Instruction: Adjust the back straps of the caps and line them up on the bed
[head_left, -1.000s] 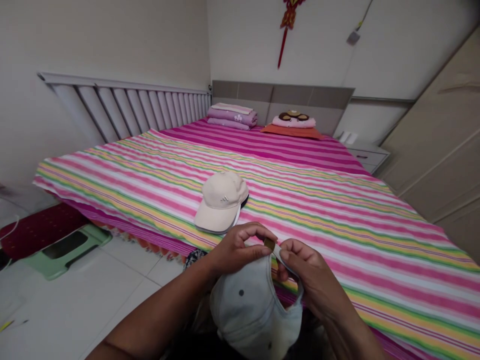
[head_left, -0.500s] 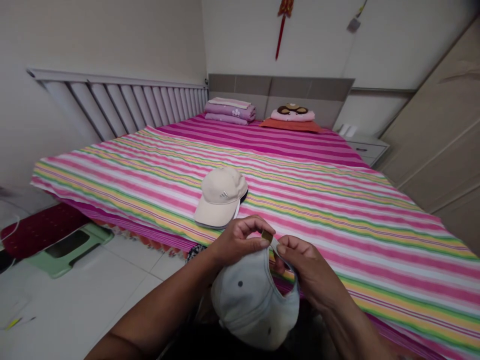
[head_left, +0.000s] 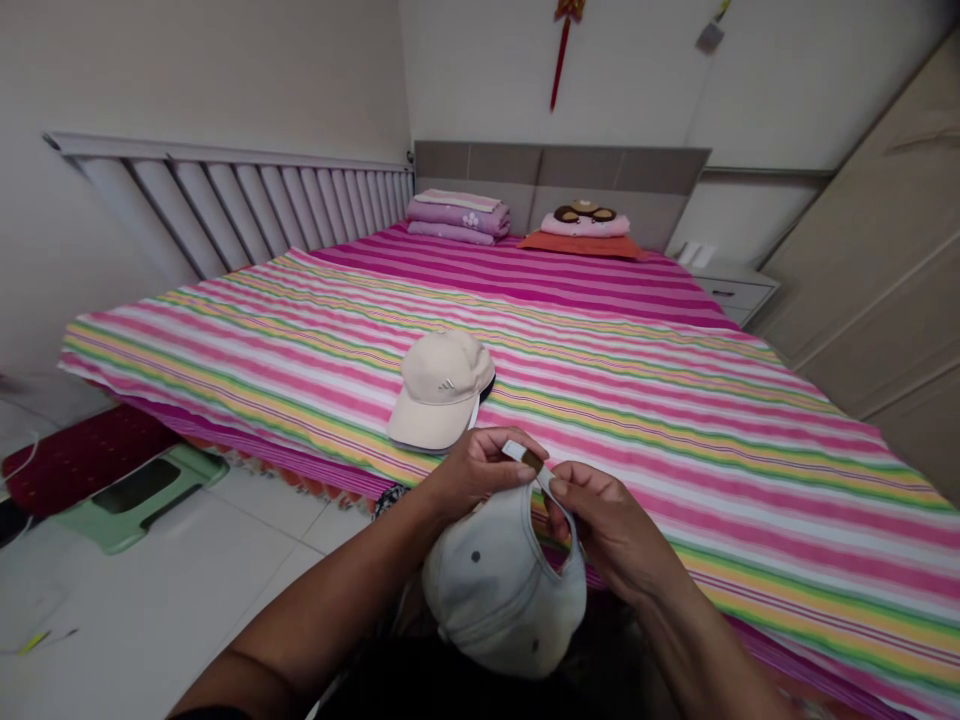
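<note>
left hand (head_left: pixel 480 472): pinching the cap strap (head_left: pixel 525 456) firmly
right hand (head_left: pixel 611 530): gripping the strap, holding the pale cap (head_left: pixel 499 590) steady
nearby: beige cap (head_left: pixel 442 390) lying on striped bed (head_left: pixel 712 430)

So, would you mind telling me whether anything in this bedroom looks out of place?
Only small things: a yellow-green scrap lies alone on the white floor tiles, and a thin white cord trails on the floor near the green plastic stool. Both look stray.
</note>
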